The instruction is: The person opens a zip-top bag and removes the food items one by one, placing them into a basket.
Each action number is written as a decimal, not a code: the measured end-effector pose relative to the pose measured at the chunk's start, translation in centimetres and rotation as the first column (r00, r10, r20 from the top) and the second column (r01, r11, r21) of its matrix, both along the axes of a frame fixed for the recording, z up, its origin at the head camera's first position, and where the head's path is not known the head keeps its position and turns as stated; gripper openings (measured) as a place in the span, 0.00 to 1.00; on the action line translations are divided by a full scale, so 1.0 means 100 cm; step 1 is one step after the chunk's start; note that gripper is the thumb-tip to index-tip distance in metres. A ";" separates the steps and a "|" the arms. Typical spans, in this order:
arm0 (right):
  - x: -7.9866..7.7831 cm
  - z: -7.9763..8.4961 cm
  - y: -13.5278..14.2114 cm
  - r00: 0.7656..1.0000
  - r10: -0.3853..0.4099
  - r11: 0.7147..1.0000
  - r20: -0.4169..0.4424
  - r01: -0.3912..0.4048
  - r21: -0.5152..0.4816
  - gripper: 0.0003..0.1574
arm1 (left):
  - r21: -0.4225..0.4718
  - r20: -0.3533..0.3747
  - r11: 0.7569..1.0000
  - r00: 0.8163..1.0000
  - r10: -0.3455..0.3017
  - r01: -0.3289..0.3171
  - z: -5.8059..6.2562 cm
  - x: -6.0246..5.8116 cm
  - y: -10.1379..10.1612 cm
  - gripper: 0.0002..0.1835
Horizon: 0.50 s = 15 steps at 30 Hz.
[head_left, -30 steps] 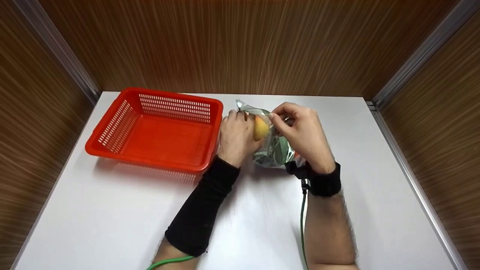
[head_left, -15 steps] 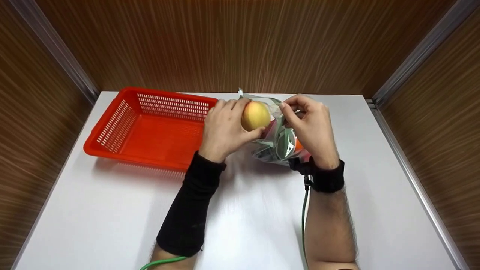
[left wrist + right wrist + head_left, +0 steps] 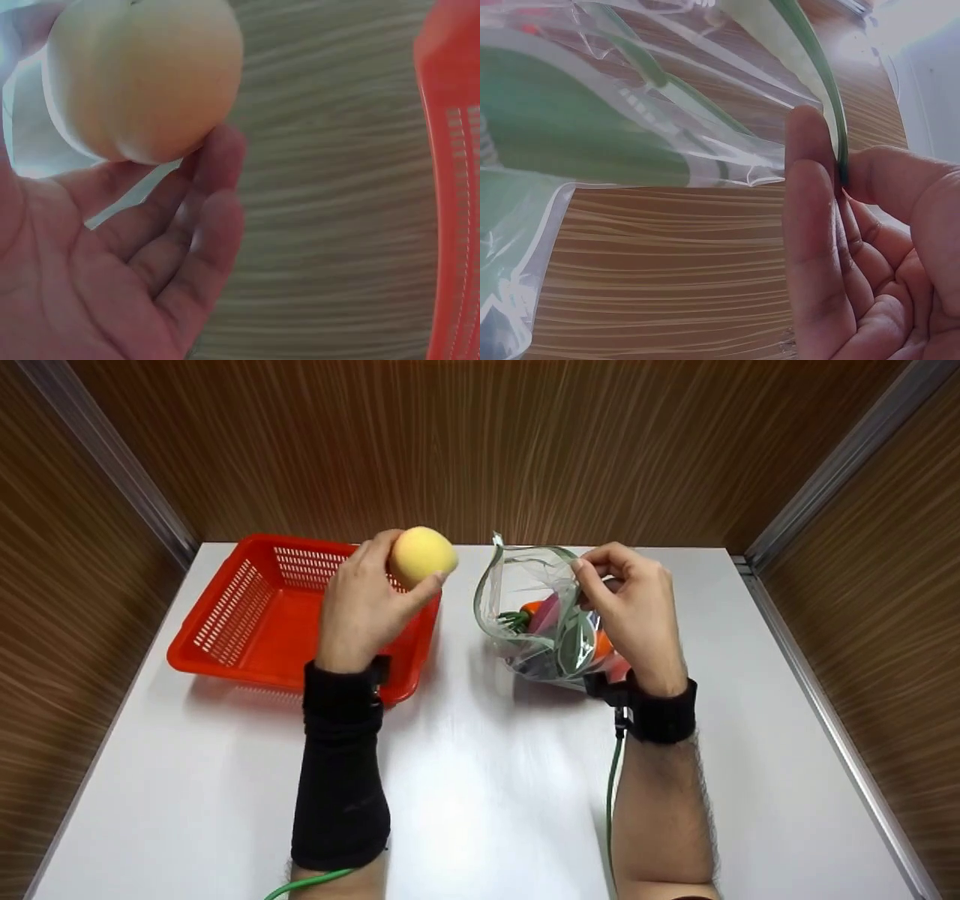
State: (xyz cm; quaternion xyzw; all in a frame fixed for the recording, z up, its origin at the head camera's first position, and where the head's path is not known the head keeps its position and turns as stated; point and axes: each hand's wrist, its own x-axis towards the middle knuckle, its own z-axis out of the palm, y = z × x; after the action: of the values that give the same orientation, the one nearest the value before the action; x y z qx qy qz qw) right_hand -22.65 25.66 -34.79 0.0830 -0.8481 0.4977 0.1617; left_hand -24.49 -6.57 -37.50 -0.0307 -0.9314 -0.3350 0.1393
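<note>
In the head view my left hand [image 3: 361, 604] holds a yellow peach [image 3: 424, 556] between thumb and fingers, above the right side of the red basket [image 3: 247, 679]. The peach's crease shows in the left wrist view, where the fingertips [image 3: 220, 154] curl against its underside. My right hand [image 3: 636, 611] pinches the rim of a clear zip bag [image 3: 576, 643] with green edging. The bag's mouth gapes toward the left. Inside lie an orange carrot-like piece with a green top [image 3: 517, 620], a purple piece [image 3: 545, 613] and other colourful items, partly hidden by the film and hand.
The perforated basket stands on the left of the white table [image 3: 480, 780], with a gap between it and the bag. Wood-grain panels [image 3: 480, 450] close off the back and both sides. A green cable [image 3: 613, 795] runs from the right wrist strap.
My left hand has drawn the peach out of the bag and carried it left, up over the basket. My right hand has shifted slightly right and away with the bag's rim, whose mouth now gapes wider.
</note>
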 end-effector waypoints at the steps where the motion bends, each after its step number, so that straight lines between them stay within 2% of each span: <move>1: 0.000 0.000 0.000 1.000 0.001 1.000 0.001 -0.001 0.001 0.11 | 0.009 0.021 1.000 1.000 0.003 -0.003 0.000 -0.001 -0.004 0.44; 7: 0.000 0.001 0.000 1.000 -0.004 1.000 0.011 0.004 0.012 0.11 | 0.030 0.084 0.999 0.996 0.013 -0.016 -0.004 -0.003 -0.021 0.45; 15: -0.001 0.002 -0.001 1.000 -0.001 1.000 0.019 0.001 0.009 0.11 | -0.023 0.142 0.999 0.989 0.049 -0.046 -0.012 -0.006 -0.036 0.43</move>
State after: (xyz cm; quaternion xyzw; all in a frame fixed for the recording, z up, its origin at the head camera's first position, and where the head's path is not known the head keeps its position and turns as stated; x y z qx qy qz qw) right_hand -22.70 25.60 -34.61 0.0787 -0.8519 0.4944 0.1536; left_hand -25.08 -10.13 -38.73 0.0140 -0.9426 -0.3238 0.0802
